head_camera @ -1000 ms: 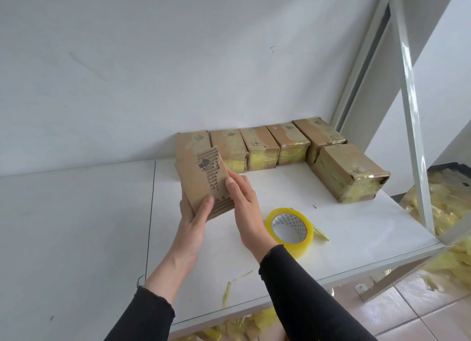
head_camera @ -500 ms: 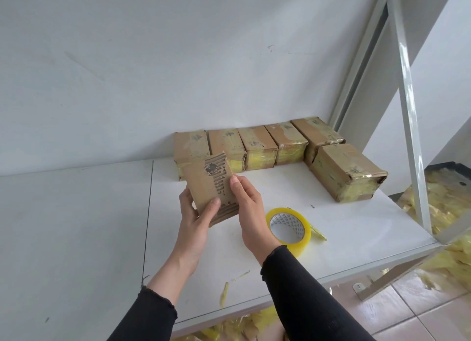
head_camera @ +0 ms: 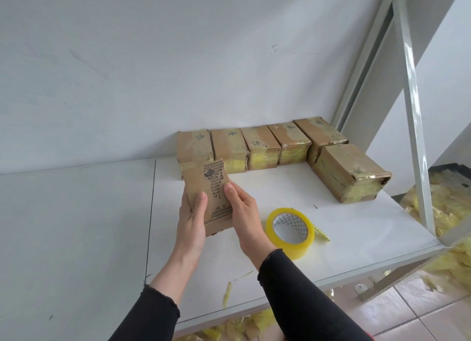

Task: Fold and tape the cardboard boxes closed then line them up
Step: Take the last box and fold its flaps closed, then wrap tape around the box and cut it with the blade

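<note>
I hold a flat, unfolded cardboard box [head_camera: 207, 195] upright above the white table [head_camera: 344, 228]; its face is torn, showing ribbed corrugation. My left hand [head_camera: 191, 221] grips its left edge with the thumb across the front. My right hand [head_camera: 242, 213] holds its right edge, thumb on the front. Several taped boxes [head_camera: 260, 147] stand in a row against the wall, and one more taped box [head_camera: 349, 172] lies in front of the row's right end. A yellow tape roll [head_camera: 290, 231] lies on the table right of my right hand.
A white metal frame post [head_camera: 413, 106] slants down at the table's right edge. Yellow tape scraps [head_camera: 226, 292] lie near the front edge, and more scraps [head_camera: 451, 213] cover the floor on the right. A second white tabletop [head_camera: 71, 238] adjoins on the left.
The flat box has turned slightly more upright and shifted a little lower and toward me in both hands. Nothing else on the table has moved.
</note>
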`<state>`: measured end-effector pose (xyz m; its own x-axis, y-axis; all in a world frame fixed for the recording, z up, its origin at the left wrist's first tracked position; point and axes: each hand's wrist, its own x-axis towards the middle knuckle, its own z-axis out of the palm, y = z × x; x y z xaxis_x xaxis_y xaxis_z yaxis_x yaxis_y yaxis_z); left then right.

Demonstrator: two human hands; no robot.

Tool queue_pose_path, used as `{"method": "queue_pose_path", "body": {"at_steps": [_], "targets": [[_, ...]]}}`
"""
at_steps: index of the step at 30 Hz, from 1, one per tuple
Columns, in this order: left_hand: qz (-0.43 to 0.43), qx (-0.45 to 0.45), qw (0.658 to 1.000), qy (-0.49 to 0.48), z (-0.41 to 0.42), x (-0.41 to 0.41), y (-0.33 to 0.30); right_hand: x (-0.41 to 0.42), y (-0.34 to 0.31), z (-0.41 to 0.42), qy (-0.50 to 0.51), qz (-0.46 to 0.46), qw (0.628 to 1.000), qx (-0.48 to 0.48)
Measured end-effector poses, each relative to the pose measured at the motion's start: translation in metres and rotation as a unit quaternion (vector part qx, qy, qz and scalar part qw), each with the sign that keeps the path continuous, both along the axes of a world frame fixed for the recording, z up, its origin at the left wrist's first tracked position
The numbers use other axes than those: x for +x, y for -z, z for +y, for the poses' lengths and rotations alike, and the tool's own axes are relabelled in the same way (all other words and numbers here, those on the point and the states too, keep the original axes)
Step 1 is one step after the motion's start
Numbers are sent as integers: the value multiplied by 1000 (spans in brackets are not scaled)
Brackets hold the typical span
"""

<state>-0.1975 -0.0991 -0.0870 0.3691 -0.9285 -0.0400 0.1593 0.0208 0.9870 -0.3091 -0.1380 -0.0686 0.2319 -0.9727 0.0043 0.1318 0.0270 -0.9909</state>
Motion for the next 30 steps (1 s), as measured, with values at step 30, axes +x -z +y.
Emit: {"method": "queue_pose_path", "body": {"at_steps": [30], "targets": [[-474, -154, 845, 194, 8, -117, -6, -191, 15, -30, 101, 524, 837, 120]]}}
